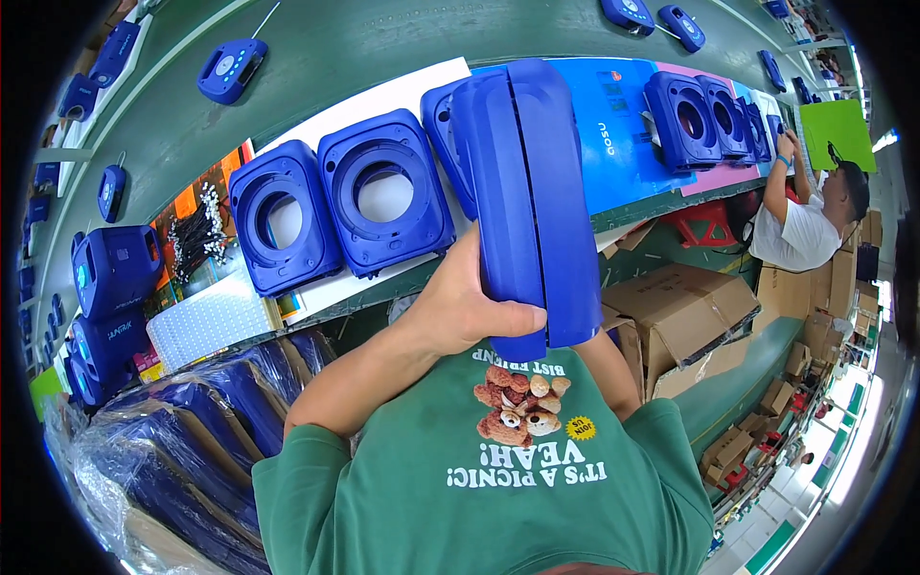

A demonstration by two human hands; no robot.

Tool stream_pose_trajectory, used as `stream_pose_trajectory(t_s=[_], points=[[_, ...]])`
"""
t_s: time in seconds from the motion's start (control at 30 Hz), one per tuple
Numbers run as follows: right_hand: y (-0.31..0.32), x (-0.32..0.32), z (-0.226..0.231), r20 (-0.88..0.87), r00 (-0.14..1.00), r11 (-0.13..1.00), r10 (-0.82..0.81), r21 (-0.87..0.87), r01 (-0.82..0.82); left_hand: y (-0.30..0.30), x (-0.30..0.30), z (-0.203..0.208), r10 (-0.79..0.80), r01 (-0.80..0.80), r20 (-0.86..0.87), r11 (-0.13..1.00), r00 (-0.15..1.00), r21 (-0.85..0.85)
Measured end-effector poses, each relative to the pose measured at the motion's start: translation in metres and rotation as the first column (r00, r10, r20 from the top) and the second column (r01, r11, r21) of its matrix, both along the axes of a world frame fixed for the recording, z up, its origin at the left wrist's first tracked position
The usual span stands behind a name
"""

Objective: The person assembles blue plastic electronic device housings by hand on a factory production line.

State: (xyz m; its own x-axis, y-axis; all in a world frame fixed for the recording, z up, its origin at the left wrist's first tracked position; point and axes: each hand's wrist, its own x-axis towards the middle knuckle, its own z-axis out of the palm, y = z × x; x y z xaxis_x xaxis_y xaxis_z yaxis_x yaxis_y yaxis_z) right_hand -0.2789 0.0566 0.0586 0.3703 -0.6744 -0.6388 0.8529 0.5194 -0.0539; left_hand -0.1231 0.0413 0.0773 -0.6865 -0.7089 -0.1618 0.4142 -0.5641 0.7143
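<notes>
Over the near edge of a long green bench we hold a blue case, right of two blue frames. Our left hand grips the case's lower end, thumb across its front; our right hand's grip (hidden behind it) we cannot tell.

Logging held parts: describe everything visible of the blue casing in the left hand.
The blue casing looks like moulded plastic: two long, rounded halves with a dark seam between them. Held edge-on before the green T-shirt, it shows neither broad face. The left hand grips its lower end, thumb by the seam; right-hand contact is hidden.
</notes>
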Motion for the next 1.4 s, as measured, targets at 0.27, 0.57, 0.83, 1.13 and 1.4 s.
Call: stream_pose_trajectory(t_s=[0.27,0.57,0.83,1.13,1.4], points=[[0.016,-0.003,-0.035,-0.513,0.858,0.91,0.017,-0.347,-0.226,0.01,-0.001,-0.002,0.086,-0.088,-0.055,0.996,0.995,-0.033],[0.008,-0.017,-0.068,-0.814,0.551,0.691,-0.183,-0.505,-0.517,-0.002,0.002,0.007,-0.015,0.018,0.08,0.999,0.997,-0.027],[-0.002,-0.031,-0.065,-0.541,0.823,0.797,-0.175,-0.569,-0.204,0.003,0.01,-0.005,-0.028,0.034,0.041,0.987,0.999,-0.156],[0.007,-0.067,-0.045,-0.612,0.722,0.751,-0.324,-0.631,-0.198,0.0,0.007,-0.044,0.371,-0.32,0.1,0.887,0.923,-0.333],[0.021,-0.074,-0.024,-0.718,0.524,0.701,-0.458,-0.654,-0.283,-0.006,0.0,-0.039,0.362,-0.334,0.051,0.899,0.931,-0.285]])
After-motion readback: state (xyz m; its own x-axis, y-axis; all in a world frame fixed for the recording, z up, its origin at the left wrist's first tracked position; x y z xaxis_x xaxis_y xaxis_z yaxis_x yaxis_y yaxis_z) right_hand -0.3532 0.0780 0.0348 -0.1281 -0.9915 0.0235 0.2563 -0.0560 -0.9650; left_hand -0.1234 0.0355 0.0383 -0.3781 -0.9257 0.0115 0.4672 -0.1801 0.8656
